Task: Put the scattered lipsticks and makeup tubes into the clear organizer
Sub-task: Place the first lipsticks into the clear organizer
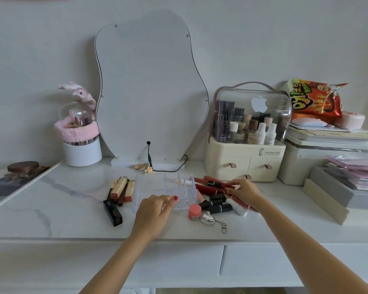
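Note:
The clear organizer stands mid-table, its small compartments on the right side. My left hand rests against its front edge, fingers curled on the rim. My right hand lies on a pile of red tubes and black lipsticks right of the organizer, fingertips pinching a red tube. A pink round tube and a silver heart keychain lie in front. Left of the organizer are boxed lipsticks and a black box.
A wavy mirror stands behind, its black cable and a hair clip at the base. A cream cosmetics case is at back right, stacked boxes far right, a white brush holder at back left.

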